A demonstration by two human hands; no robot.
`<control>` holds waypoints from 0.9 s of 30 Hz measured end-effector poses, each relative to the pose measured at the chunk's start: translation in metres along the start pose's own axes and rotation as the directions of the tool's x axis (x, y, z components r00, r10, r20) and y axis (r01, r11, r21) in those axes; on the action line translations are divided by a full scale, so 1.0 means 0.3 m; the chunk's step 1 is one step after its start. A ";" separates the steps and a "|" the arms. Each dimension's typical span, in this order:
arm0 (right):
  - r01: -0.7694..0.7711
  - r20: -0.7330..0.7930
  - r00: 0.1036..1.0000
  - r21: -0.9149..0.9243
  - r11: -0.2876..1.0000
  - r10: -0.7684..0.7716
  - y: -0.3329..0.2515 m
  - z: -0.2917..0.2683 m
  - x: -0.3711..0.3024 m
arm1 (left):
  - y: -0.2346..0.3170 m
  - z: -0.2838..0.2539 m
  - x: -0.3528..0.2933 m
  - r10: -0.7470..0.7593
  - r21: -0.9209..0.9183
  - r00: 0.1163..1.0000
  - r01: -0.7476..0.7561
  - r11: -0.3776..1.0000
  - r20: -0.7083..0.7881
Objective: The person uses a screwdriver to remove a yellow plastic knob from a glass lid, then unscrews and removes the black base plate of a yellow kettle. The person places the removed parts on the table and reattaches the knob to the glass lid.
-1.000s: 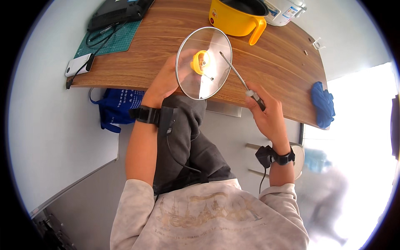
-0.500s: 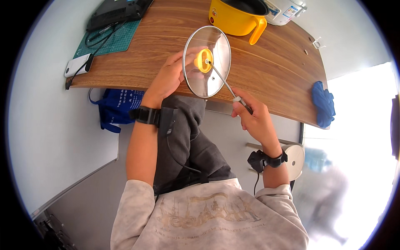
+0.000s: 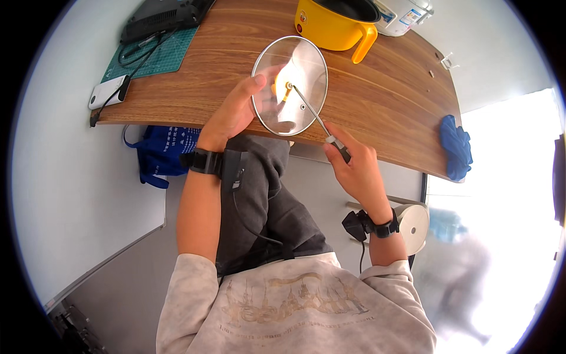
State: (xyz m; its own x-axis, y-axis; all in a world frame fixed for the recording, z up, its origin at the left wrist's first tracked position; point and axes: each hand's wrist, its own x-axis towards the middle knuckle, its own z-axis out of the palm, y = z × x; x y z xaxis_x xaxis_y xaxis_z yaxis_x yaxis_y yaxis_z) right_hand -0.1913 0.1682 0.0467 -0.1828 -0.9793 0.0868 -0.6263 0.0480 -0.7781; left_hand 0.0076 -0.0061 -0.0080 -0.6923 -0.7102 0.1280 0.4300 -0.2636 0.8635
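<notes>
My left hand (image 3: 233, 112) holds a round glass lid (image 3: 306, 65) with a metal rim by its left edge, tilted up over the near edge of the wooden table (image 3: 383, 100). A yellow knob (image 3: 282, 89) shows through the glass at the lid's centre. My right hand (image 3: 354, 168) grips the dark handle of a screwdriver (image 3: 318, 121); its thin metal shaft runs up and left, with the tip at the lid's centre by the knob.
A yellow pot (image 3: 333, 23) with a handle stands at the table's far side, a white box (image 3: 407, 12) behind it. A green cutting mat (image 3: 153, 50), black device (image 3: 162, 15) and white phone (image 3: 105, 93) lie left. A blue cloth (image 3: 455, 147) sits right, a blue bag (image 3: 162, 153) below.
My right hand has drawn lower and nearer, and the screwdriver tip has shifted from right of the knob to the lid's centre. The lid stays held by my left hand.
</notes>
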 end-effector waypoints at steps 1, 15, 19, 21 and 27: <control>0.010 -0.001 1.000 -0.002 1.000 -0.010 0.004 0.001 0.003 | 0.008 0.006 -0.005 -0.012 -0.004 1.000 0.012 1.000 -0.016; -0.155 0.162 0.978 0.141 0.978 0.131 -0.018 -0.039 0.033 | 0.014 0.031 0.013 0.040 0.003 0.989 -0.040 0.999 -0.145; -0.171 0.172 0.974 0.147 0.974 0.145 -0.027 -0.043 0.033 | 0.008 0.021 0.016 0.035 -0.002 0.991 -0.035 0.999 -0.128; -0.176 0.173 0.973 0.138 0.975 0.151 -0.028 -0.042 0.035 | 0.004 0.018 0.014 0.031 -0.001 0.991 -0.031 1.000 -0.133; -0.173 0.184 0.970 0.057 0.983 0.160 -0.031 -0.060 0.043 | 0.014 0.029 0.004 0.013 0.031 0.991 -0.009 0.999 -0.131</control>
State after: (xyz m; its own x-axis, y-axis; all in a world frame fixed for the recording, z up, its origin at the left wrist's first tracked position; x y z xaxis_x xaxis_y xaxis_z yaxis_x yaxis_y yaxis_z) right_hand -0.2016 0.1586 0.0663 -0.1382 -0.9782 -0.1550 -0.5410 0.2057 -0.8155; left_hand 0.0035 -0.0024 0.0001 -0.6050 -0.7927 0.0745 0.4179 -0.2365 0.8772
